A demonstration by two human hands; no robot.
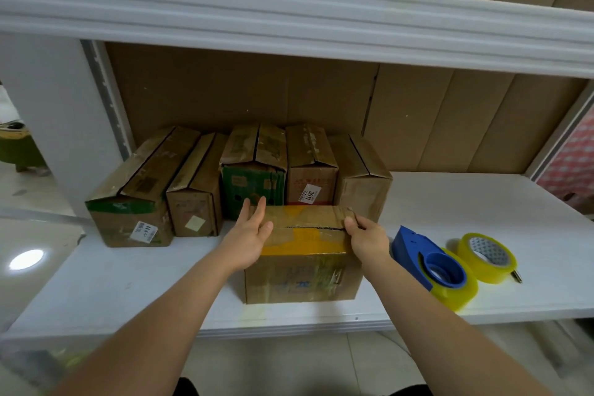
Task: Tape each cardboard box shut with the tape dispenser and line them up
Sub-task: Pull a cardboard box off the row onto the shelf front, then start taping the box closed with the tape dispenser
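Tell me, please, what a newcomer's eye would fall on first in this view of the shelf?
Probably the cardboard box at the front of the white shelf, with the left hand flat against its left side and the right hand pinching its top right edge. Next, the blue tape dispenser and a spare yellow tape roll to its right.

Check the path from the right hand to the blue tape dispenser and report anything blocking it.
Nothing visible blocks it. The right hand pinches the front box's right top edge, and the tape dispenser lies just to its right on the bare white shelf.
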